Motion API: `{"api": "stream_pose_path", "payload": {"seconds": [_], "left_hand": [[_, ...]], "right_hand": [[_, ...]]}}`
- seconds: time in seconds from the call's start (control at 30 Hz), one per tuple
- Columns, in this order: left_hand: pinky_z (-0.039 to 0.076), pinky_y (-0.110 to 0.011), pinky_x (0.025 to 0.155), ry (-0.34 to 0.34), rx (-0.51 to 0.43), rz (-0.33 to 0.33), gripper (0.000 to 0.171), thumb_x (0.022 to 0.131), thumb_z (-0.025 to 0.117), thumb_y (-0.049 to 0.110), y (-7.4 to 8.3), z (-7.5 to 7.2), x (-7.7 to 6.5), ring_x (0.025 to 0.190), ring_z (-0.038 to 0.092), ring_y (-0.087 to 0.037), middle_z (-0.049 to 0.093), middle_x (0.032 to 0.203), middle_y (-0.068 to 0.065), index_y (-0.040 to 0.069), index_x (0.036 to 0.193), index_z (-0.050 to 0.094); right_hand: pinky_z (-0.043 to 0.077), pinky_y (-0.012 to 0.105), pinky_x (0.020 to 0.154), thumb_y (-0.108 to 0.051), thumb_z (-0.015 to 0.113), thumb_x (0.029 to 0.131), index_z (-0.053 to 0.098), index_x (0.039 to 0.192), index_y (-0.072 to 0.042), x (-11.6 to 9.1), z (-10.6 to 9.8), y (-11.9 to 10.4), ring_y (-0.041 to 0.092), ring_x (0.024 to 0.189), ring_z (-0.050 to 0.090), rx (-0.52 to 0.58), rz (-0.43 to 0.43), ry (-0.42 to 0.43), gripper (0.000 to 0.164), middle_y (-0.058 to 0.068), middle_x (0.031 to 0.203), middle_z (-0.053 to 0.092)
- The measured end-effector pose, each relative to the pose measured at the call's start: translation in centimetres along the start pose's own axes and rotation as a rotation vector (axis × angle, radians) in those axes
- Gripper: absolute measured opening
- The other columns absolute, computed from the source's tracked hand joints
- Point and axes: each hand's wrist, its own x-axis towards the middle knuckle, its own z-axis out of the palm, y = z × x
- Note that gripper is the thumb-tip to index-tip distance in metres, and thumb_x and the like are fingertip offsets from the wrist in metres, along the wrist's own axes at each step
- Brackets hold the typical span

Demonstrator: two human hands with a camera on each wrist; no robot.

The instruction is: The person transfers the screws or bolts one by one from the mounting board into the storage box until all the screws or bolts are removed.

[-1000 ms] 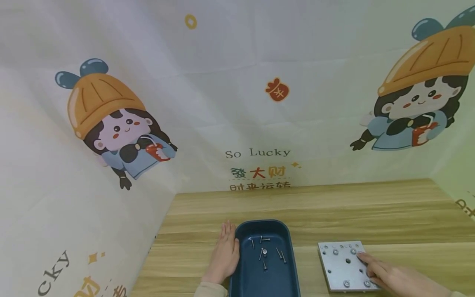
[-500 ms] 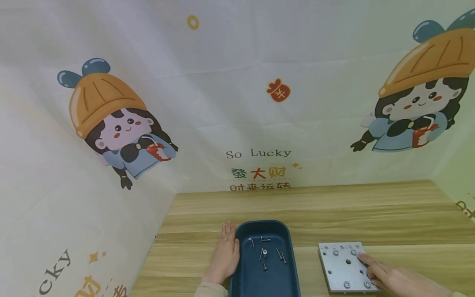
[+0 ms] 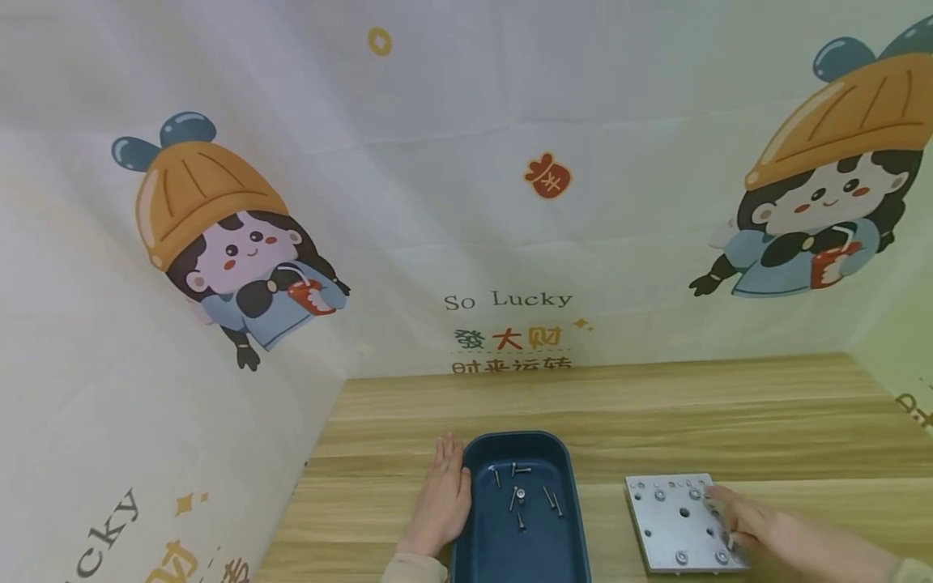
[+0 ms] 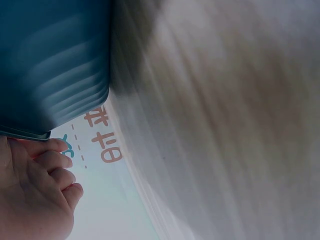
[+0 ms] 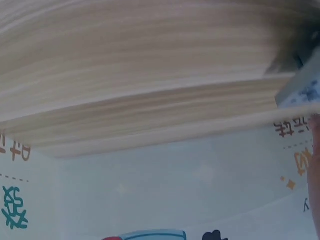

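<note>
A dark blue tray point(image 3: 525, 559) holds several small metal screws point(image 3: 521, 495). Along its left wall lies my left hand point(image 3: 440, 502), fingers pointing forward and the thumb at the rim. The left wrist view has those fingers point(image 4: 52, 165) beside the tray's edge. To the right of the tray sits a flat silver metal plate point(image 3: 666, 526) with several holes and screw heads seated in some of them. My right hand point(image 3: 758, 522) is at the plate's right edge, its index finger extended close by the upper right screw head point(image 3: 695, 494); the other fingers are bent and partly hidden.
Everything stands on a wood-grain tabletop point(image 3: 627, 421). A pale cloth printed with cartoon figures point(image 3: 251, 243) and lettering hangs behind and on both sides. In the right wrist view, a corner of the plate point(image 5: 300, 90) shows at the right edge.
My right hand has shifted slightly, its index fingertip drawing back from the upper right screw head and the lower fingers moving a little. Left hand, tray and plate stay in place.
</note>
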Motion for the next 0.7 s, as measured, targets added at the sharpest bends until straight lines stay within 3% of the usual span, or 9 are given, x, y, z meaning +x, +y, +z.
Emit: {"api": "stream_pose_path", "payload": {"seconds": [0.07, 0.13, 0.3, 0.53, 0.7], "left_hand": [[0.022, -0.058, 0.119, 0.003, 0.000, -0.001, 0.047, 0.103, 0.039, 0.009, 0.0, 0.0, 0.0, 0.148, 0.017, -0.046, 0.023, 0.158, -0.031, -0.014, 0.144, 0.036], [0.022, -0.058, 0.119, 0.005, 0.000, -0.002, 0.048, 0.103, 0.039, 0.009, 0.0, 0.0, 0.1, 0.148, 0.017, -0.046, 0.023, 0.158, -0.031, -0.014, 0.144, 0.036], [0.022, -0.058, 0.119, 0.003, 0.007, -0.003, 0.048, 0.103, 0.039, 0.009, -0.1, 0.0, 0.1, 0.149, 0.017, -0.046, 0.023, 0.158, -0.031, -0.014, 0.144, 0.036], [0.022, -0.058, 0.120, 0.003, 0.018, -0.001, 0.048, 0.103, 0.039, 0.010, -0.1, 0.0, 0.0, 0.148, 0.018, -0.046, 0.024, 0.157, -0.032, -0.015, 0.144, 0.036], [0.022, -0.058, 0.119, 0.003, 0.017, 0.005, 0.048, 0.103, 0.039, 0.009, 0.0, 0.0, 0.0, 0.148, 0.018, -0.046, 0.023, 0.157, -0.032, -0.015, 0.144, 0.036]], "right_hand": [[0.041, 0.006, 0.067, -0.001, 0.064, 0.092, 0.033, 0.147, -0.002, 0.5, -0.4, 0.2, -0.011, 0.089, 0.049, -0.016, -0.037, 0.045, 0.063, -0.012, 0.109, 0.059], [0.040, 0.012, 0.062, 0.000, 0.065, 0.091, 0.026, 0.152, -0.006, 1.1, -1.3, -0.2, -0.008, 0.083, 0.046, -0.069, 0.015, 0.019, 0.073, -0.010, 0.099, 0.056], [0.048, 0.017, 0.058, -0.001, 0.071, 0.086, 0.036, 0.143, 0.002, 4.0, -2.9, -1.0, -0.007, 0.078, 0.052, -0.257, 0.065, 0.083, 0.067, -0.004, 0.099, 0.063], [0.053, 0.021, 0.062, -0.010, 0.059, 0.098, 0.036, 0.143, 0.002, 9.4, -4.8, -1.5, -0.004, 0.077, 0.057, -0.193, 0.161, -0.025, 0.052, -0.001, 0.107, 0.066], [0.046, 0.016, 0.055, -0.008, 0.059, 0.097, 0.038, 0.141, 0.001, 12.7, -4.5, -1.3, -0.007, 0.067, 0.050, -0.207, 0.106, -0.038, 0.049, 0.000, 0.105, 0.066]]}}
